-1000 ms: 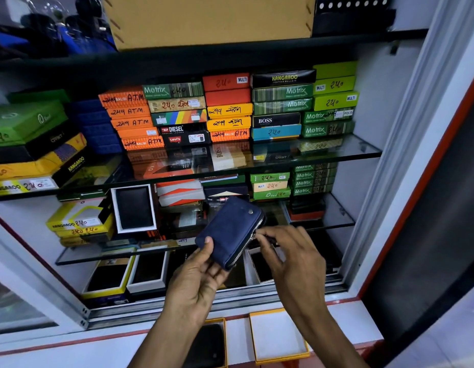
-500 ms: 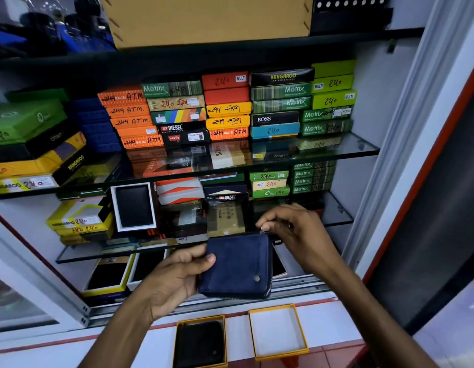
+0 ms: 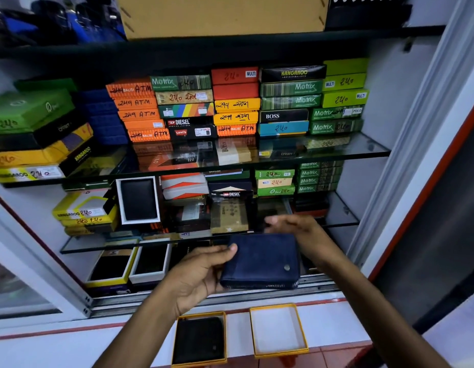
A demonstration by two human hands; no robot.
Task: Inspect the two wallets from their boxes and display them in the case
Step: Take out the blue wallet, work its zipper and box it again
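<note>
The blue wallet [image 3: 261,261] is held flat in front of the open display case [image 3: 374,152], level with its bottom track. The left hand [image 3: 201,277] grips its left edge, thumb on top. The right hand [image 3: 301,232] is at its far right corner, blurred; its grip cannot be told. Below, on the desk [image 3: 58,346], a black wallet [image 3: 200,339] lies in one yellow-rimmed box [image 3: 175,341] beside an empty yellow-rimmed box [image 3: 278,329].

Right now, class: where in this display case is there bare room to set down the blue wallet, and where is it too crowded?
Bare glass lies at the right end of the middle shelf, past the Motrix stack, and at the right front corner of the upper shelf. On the counter, the empty yellow-rimmed box is free. The left and centre of every shelf are packed with boxes.
</note>
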